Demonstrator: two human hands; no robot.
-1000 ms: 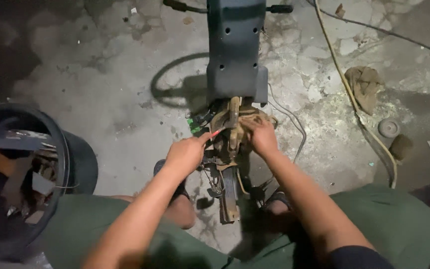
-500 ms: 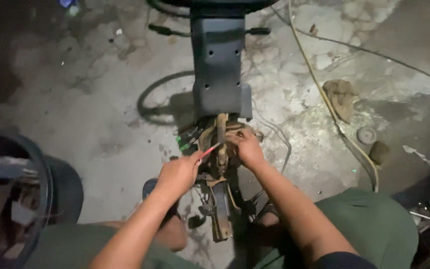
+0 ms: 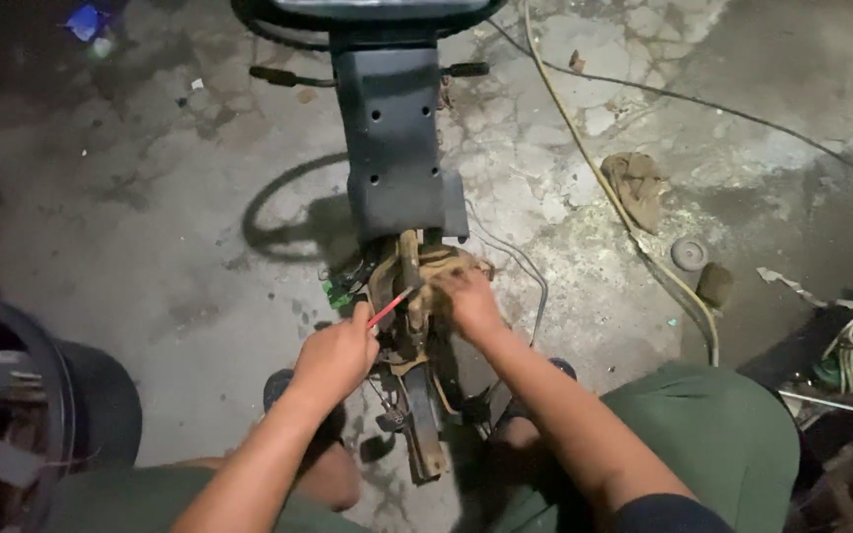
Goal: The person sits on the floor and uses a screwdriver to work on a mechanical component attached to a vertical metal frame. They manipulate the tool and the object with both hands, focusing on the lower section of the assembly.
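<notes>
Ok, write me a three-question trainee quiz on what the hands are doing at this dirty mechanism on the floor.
1. True or false: the left hand holds a thin red-handled tool aimed at the rusty assembly.
2. Multiple choice: the right hand is (A) resting on the black bucket, (B) pressed on the rusty assembly, (C) lifting the yellow hose.
3. Fill in: the yellow hose lies on the concrete floor to the ____ of the grey panel.

Key: 1 true; 2 B; 3 right.
</notes>
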